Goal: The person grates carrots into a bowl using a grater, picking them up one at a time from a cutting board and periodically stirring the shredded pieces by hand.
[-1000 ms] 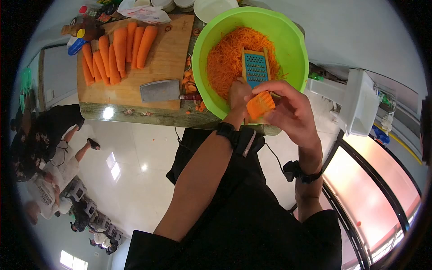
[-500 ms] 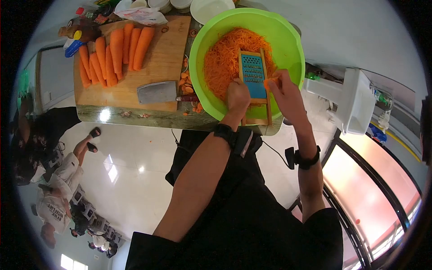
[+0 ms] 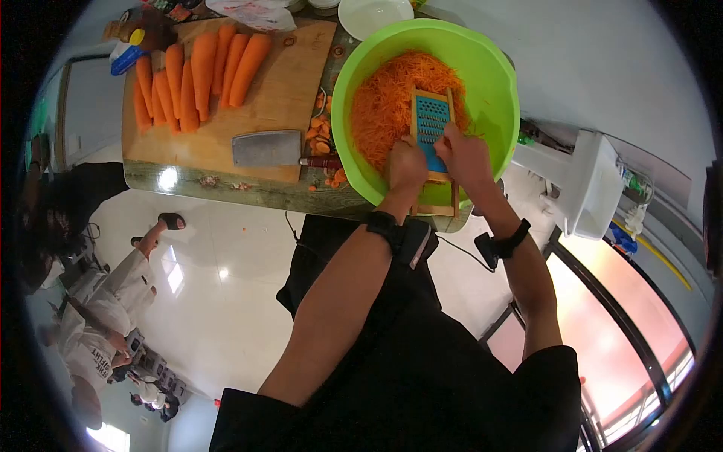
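My left hand [image 3: 407, 162] grips the lower left side of a wooden-framed grater [image 3: 431, 119] with a blue blade, which leans into a big green bowl [image 3: 498, 83]. A heap of shredded carrot [image 3: 384, 98] fills the bowl. On the grater's lower part my right hand [image 3: 463, 154] presses down, fingers closed. The carrot piece it held a moment ago is hidden under the palm.
On the wooden cutting board [image 3: 282, 98] to the left lie several peeled carrots [image 3: 199, 64] and a cleaver [image 3: 265, 148]. Carrot scraps [image 3: 322, 139] sit by the bowl. A white plate [image 3: 373, 13] is behind, a white container [image 3: 599, 177] to the right. People [image 3: 98, 316] sit on the floor at lower left.
My right hand, which held a carrot chunk up near the camera, has gone down onto the grater and slid along it. My left hand has stayed on the grater's frame.
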Action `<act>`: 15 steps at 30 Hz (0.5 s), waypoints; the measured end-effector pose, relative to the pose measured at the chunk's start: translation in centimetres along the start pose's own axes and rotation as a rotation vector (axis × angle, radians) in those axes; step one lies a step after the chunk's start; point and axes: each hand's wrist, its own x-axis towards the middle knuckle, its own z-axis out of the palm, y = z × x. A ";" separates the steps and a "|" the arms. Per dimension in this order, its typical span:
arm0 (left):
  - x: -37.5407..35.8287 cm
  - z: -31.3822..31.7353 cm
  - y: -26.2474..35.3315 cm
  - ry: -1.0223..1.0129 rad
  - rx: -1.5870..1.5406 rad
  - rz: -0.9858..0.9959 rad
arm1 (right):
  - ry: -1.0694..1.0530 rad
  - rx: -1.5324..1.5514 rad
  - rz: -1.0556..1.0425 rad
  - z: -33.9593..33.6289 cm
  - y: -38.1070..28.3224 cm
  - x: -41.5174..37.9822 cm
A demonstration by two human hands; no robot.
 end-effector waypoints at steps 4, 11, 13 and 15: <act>0.3 0.5 -0.6 -0.028 -0.055 0.035 | -0.020 -0.049 -0.110 -0.5 -0.7 0.7; 0.1 0.5 -0.1 -0.026 -0.060 0.003 | -0.007 -0.247 -0.056 -0.3 -0.9 1.7; 0.0 0.1 0.1 -0.005 -0.086 -0.007 | -0.005 -0.280 -0.037 0.4 -0.9 2.1; -0.6 -1.0 0.6 -0.109 -0.093 -0.051 | 0.018 -0.346 0.027 0.8 -1.3 2.1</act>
